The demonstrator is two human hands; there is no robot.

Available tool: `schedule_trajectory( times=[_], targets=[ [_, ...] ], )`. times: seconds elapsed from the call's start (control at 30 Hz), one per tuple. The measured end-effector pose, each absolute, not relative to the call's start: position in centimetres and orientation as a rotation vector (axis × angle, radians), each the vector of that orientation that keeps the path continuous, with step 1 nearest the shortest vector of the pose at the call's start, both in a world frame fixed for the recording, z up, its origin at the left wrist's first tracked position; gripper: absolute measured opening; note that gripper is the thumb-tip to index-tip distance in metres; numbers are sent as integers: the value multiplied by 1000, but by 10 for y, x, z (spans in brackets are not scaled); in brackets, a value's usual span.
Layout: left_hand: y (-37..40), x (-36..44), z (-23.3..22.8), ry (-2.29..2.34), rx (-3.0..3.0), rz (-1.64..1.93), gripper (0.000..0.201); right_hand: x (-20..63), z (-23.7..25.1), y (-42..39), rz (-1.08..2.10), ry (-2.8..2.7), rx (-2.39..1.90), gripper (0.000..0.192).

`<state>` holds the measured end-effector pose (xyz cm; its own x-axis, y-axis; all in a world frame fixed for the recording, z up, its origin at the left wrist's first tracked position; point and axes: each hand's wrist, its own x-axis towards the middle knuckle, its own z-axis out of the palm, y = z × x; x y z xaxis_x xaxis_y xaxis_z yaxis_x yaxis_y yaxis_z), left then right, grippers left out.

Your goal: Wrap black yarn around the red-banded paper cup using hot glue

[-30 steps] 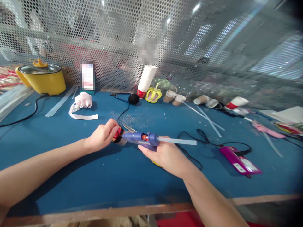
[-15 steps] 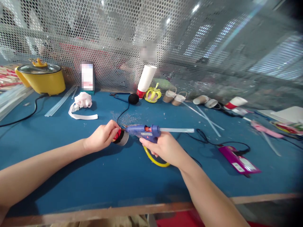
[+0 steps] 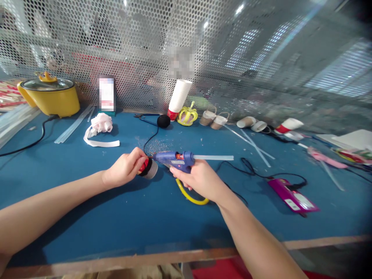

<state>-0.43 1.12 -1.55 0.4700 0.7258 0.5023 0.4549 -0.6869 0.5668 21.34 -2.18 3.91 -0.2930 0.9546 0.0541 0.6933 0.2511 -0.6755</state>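
Note:
My left hand (image 3: pixel 124 169) is closed around a paper cup (image 3: pixel 151 171), red with a black band, tilted on its side just above the blue table. A black cord runs to it from a black ball of yarn (image 3: pixel 163 121). In my right hand (image 3: pixel 203 179) is a blue hot glue gun (image 3: pixel 171 159), my fingers wrapped round its grip. Its nozzle meets the cup's upper edge near my left fingertips; whether they touch, I cannot tell. A clear glue stick (image 3: pixel 216 157) juts from the gun's rear. Below the gun lies a yellow ring (image 3: pixel 193 200), partly hidden by my hand.
A yellow electric pot (image 3: pixel 55 100) and a crumpled white ribbon (image 3: pixel 101 124) lie left. Stacked paper cups (image 3: pixel 179 99), a yellow woven basket (image 3: pixel 187 116) and small cup baskets (image 3: pixel 219 122) stand along the perforated metal screen (image 3: pixel 139 69). A purple packet-like item (image 3: pixel 292 195) with black cables sits right.
The glue gun, with my right hand, has shifted slightly left, bringing its nozzle closer to the cup. My left hand and the cup have barely moved.

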Motion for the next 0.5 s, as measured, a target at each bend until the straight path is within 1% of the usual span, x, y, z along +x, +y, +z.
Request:
schedule_trajectory(
  times=[0.27, 0.5],
  targets=[
    [11, -3, -13, 1131, 2236, 1023, 15, 214, 43, -35, 590, -2195, -1624, 23],
    [11, -3, -12, 1128, 2226, 1017, 15, 213, 43, -38, 577, -2279, -1575, 21]
  ],
)
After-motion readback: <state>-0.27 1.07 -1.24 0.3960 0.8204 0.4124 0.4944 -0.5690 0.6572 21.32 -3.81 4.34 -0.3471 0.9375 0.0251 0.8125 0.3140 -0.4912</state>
